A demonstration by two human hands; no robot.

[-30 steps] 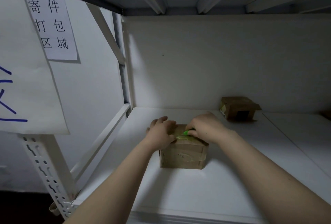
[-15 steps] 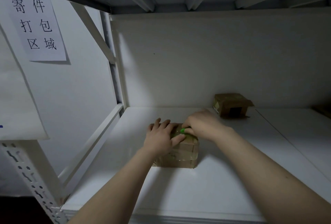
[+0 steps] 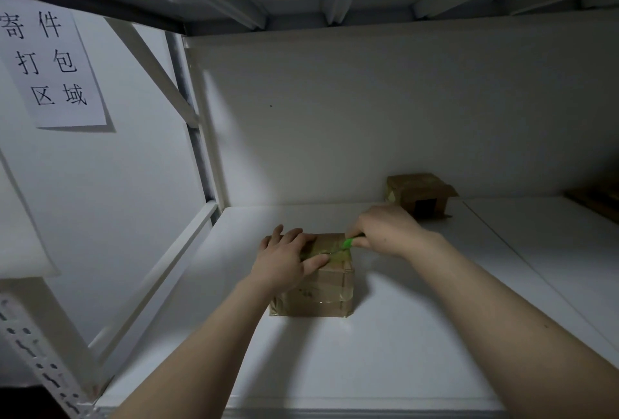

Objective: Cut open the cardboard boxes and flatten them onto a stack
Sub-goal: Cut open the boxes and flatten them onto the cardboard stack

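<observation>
- at the near edge of the white shelf [image 3: 385,368], two bare forearms reach forward from the bottom of the view toward one small cardboard box [image 3: 318,294].
- that box sits on the shelf, left of the middle. it is closed, with glossy clear tape over its seams and edges.
- the left hand [image 3: 284,259] lies flat on the box top, fingers straight and spread. it presses down and grips nothing.
- the right hand [image 3: 385,231] is curled round a green cutter [image 3: 347,243]. the cutter's tip meets the tape on the top face near the right edge, just beside the left thumb.
- judging by its size, the box is probably light and would slide on the smooth shelf, so the downward press matters.
- the taped faces look slick, and the cardboard is likely stiff at the corners and softer across the flaps.
- the safest hold seems to be a palm on the top, away from the cut line, or the two side walls once the tape is slit. a thumb so near the blade is the risk.
- further back on the right, a second box [image 3: 420,194] stands by the back wall, well apart from the hands, with a dark patch on its near face.
- at the far right edge, a brown shape [image 3: 599,201] is too dim to identify.
- far left, a paper sign [image 3: 50,63] with handwritten characters hangs on the wall.
</observation>
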